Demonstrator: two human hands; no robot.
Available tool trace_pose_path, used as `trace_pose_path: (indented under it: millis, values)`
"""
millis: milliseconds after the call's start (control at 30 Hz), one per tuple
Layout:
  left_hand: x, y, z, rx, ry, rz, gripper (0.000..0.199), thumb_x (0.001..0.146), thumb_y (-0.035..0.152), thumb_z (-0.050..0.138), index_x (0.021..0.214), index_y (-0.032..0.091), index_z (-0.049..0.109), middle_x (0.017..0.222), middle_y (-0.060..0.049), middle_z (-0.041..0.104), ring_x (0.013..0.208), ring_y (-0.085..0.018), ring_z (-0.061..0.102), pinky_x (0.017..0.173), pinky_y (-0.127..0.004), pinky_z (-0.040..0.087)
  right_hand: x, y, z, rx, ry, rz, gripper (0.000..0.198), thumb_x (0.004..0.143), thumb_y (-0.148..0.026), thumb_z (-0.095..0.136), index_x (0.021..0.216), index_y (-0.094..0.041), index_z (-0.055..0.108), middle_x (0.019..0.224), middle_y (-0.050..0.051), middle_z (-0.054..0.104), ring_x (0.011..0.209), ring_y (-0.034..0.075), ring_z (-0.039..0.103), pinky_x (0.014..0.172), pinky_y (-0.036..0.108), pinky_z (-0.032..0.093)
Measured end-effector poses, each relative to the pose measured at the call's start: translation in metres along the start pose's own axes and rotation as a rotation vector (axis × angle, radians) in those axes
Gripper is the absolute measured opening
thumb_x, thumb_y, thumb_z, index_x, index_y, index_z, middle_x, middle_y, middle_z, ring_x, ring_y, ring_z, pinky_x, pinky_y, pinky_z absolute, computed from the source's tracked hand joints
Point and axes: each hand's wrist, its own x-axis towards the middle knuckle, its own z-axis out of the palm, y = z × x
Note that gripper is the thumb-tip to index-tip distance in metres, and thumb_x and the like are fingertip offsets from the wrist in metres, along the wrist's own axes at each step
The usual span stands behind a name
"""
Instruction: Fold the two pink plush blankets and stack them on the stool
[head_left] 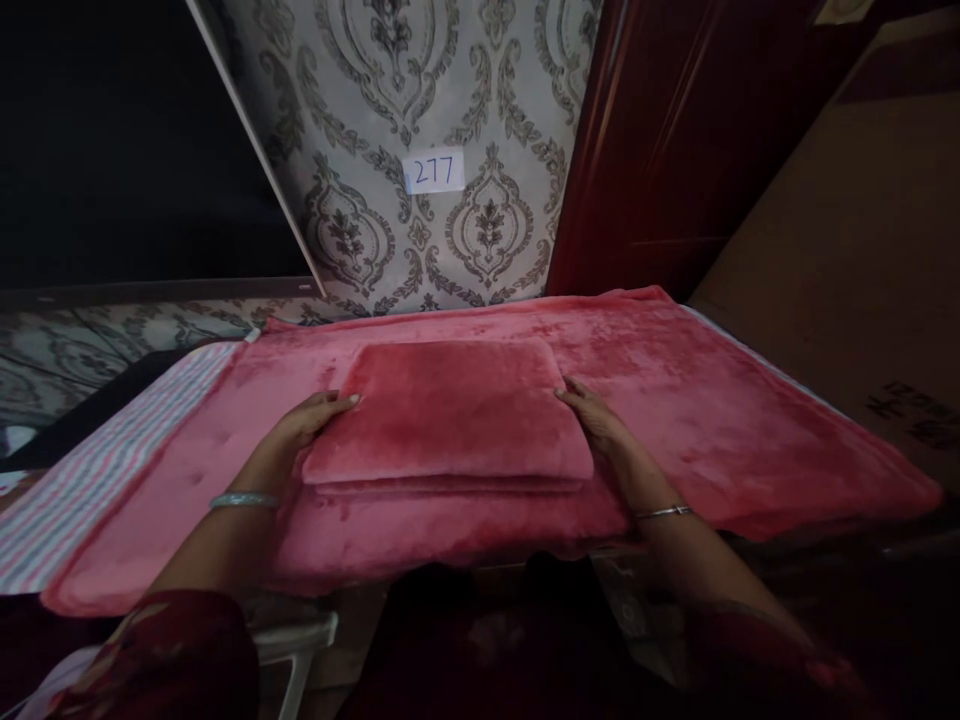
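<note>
A folded pink plush cloth (450,410) lies in the middle, its layers showing along the near edge. My left hand (311,415) grips its left side, thumb on top and the fingers mostly hidden. On the right side my right hand (592,410) holds it the same way, thumb on the upper face. Beneath is a larger pink plush blanket (712,430), spread flat over the table. Whether the folded cloth touches the blanket all along its underside I cannot tell.
A striped cloth (142,450) shows at the table's left end. Behind stand a dark screen (142,150), a patterned wall with a paper marked 277 (433,171), and a dark red door (660,130). A large cardboard box (855,220) is at right, a white chair part (296,640) below.
</note>
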Motion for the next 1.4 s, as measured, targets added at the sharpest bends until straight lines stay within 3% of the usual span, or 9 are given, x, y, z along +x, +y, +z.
trace_pose_path:
  millis: [100,200,333,433,700,900,1167,1267,1400]
  values:
    - [0.013,0.029,0.005,0.308,0.172,0.193,0.067,0.080,0.043,0.074,0.138,0.011,0.059,0.119,-0.017,0.073,0.107,-0.031,0.072,0.090,-0.038,0.058,0.020,-0.026,0.012,-0.220,0.079,-0.161,0.073,0.078,-0.039,0.070,0.146,-0.022,0.050,0.147,0.012,0.057,0.142,0.032,0.046,0.120,0.053,0.033]
    - [0.020,0.070,0.036,0.567,0.171,0.427,0.063,0.093,0.035,0.055,0.149,0.009,0.048,0.148,-0.019,0.057,0.135,-0.030,0.056,0.112,-0.038,0.043,0.045,-0.063,0.053,-0.547,0.115,-0.347,0.070,0.087,-0.040,0.059,0.151,-0.017,0.045,0.157,0.013,0.045,0.150,0.031,0.034,0.125,0.050,0.022]
    - [0.021,0.107,0.091,0.849,0.095,0.570,0.059,0.099,0.038,0.045,0.150,0.009,0.047,0.154,-0.020,0.049,0.146,-0.033,0.042,0.120,-0.046,0.032,0.062,-0.084,0.116,-0.996,0.133,-0.283,0.060,0.097,-0.040,0.046,0.146,-0.005,0.050,0.155,0.023,0.044,0.148,0.038,0.034,0.122,0.057,0.022]
    - [0.026,0.100,0.115,0.978,0.126,0.569,0.056,0.101,0.043,0.038,0.148,0.014,0.051,0.154,-0.020,0.049,0.146,-0.038,0.039,0.120,-0.062,0.025,0.057,-0.069,0.137,-1.076,0.163,-0.246,0.052,0.098,-0.035,0.045,0.136,-0.003,0.058,0.149,0.028,0.049,0.145,0.043,0.033,0.119,0.064,0.019]
    - [0.050,0.050,0.127,1.021,0.176,0.603,0.060,0.104,0.045,0.026,0.153,0.017,0.045,0.158,-0.014,0.047,0.149,-0.035,0.035,0.120,-0.065,0.022,0.051,-0.034,0.127,-1.435,0.145,-0.277,0.053,0.103,-0.039,0.031,0.132,-0.008,0.063,0.143,0.021,0.058,0.145,0.035,0.036,0.116,0.053,0.025]
    - [0.049,0.048,0.132,0.989,0.237,0.598,0.058,0.103,0.046,0.029,0.150,0.018,0.050,0.155,-0.014,0.051,0.147,-0.035,0.037,0.121,-0.062,0.024,0.055,-0.031,0.126,-1.499,0.140,-0.297,0.053,0.104,-0.039,0.030,0.128,-0.008,0.066,0.138,0.021,0.062,0.139,0.035,0.042,0.113,0.052,0.027]
    - [0.043,0.052,0.130,0.962,0.204,0.565,0.059,0.103,0.047,0.030,0.152,0.020,0.048,0.157,-0.013,0.048,0.148,-0.033,0.036,0.122,-0.060,0.023,0.051,-0.030,0.126,-1.480,0.171,-0.345,0.051,0.103,-0.038,0.032,0.129,-0.009,0.065,0.139,0.020,0.061,0.137,0.035,0.044,0.112,0.052,0.029]
    - [0.038,0.057,0.122,0.956,0.163,0.533,0.061,0.103,0.051,0.030,0.154,0.020,0.044,0.160,-0.013,0.043,0.151,-0.032,0.033,0.124,-0.059,0.019,0.050,-0.027,0.124,-1.494,0.184,-0.370,0.052,0.102,-0.036,0.032,0.130,-0.008,0.065,0.139,0.021,0.061,0.136,0.035,0.046,0.112,0.052,0.030]
    - [0.038,0.053,0.098,0.991,0.231,0.480,0.064,0.102,0.056,0.031,0.150,0.019,0.050,0.157,-0.017,0.046,0.150,-0.035,0.032,0.123,-0.065,0.012,0.053,-0.021,0.123,-1.511,0.180,-0.384,0.053,0.102,-0.037,0.031,0.132,-0.008,0.064,0.140,0.022,0.060,0.138,0.035,0.043,0.111,0.053,0.030]
